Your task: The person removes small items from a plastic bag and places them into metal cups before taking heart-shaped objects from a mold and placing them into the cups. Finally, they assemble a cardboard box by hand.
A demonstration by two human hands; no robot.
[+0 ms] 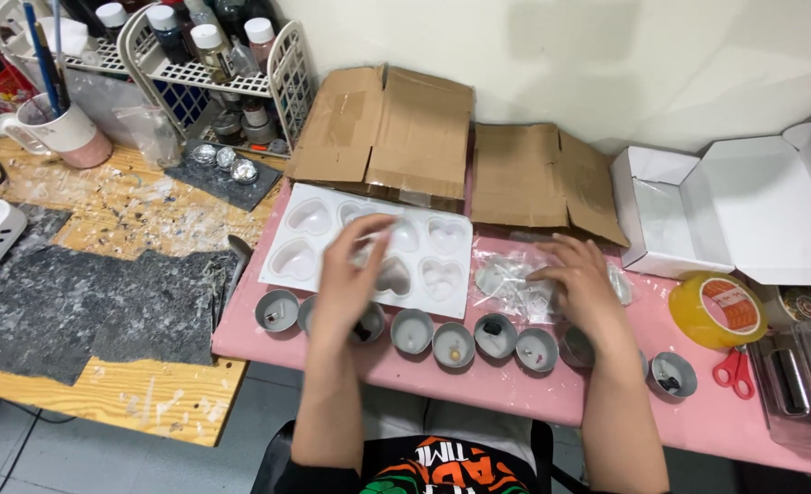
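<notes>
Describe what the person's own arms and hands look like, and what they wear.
Both forearms are bare from above the elbow down, with no sleeves reaching them. The left hand and the right hand wear no gloves; no rings, watch or bracelets show, though the left hand is motion-blurred. At the bottom edge a black garment with orange, green and white print shows.

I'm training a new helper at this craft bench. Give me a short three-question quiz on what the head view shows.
1. True or false: the left hand is over the white heart mould.
2. What does the right hand rest on? A) clear plastic bags B) red scissors C) yellow tape roll
3. Fill in: the small grey cups stand in a row on the ___ mat.

Key: 1 true; 2 A; 3 pink.
</notes>
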